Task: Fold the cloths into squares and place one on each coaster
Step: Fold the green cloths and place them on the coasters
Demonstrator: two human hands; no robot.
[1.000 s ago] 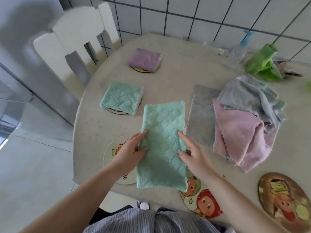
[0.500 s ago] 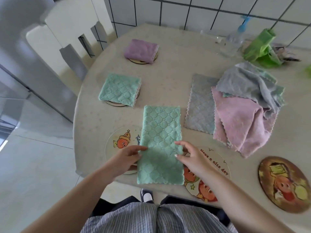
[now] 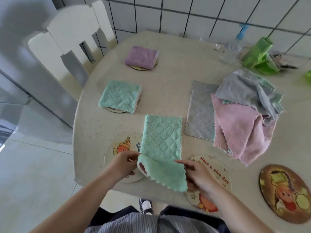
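Both hands lift the near end of a green cloth [image 3: 161, 135].

The left hand [image 3: 123, 163] and right hand [image 3: 196, 172] each pinch a near corner; the cloth's far part lies flat on the desk [image 3: 168, 91] beyond them, between two bare coasters.

A single wide-angle camera is sitting on the person's head, looking forward and steeply down over the near edge of the round table [image 3: 168, 84]. It is facing the tiled wall [image 3: 185, 10] at the far side, so the tabletop is filling the middle of the view. The left hand [image 3: 123, 165] and right hand [image 3: 196, 172] are showing close and large at the bottom, with the person's striped shirt [image 3: 143, 222] beneath. Straight lines are bending toward the edges. No second view is sharing the scene.
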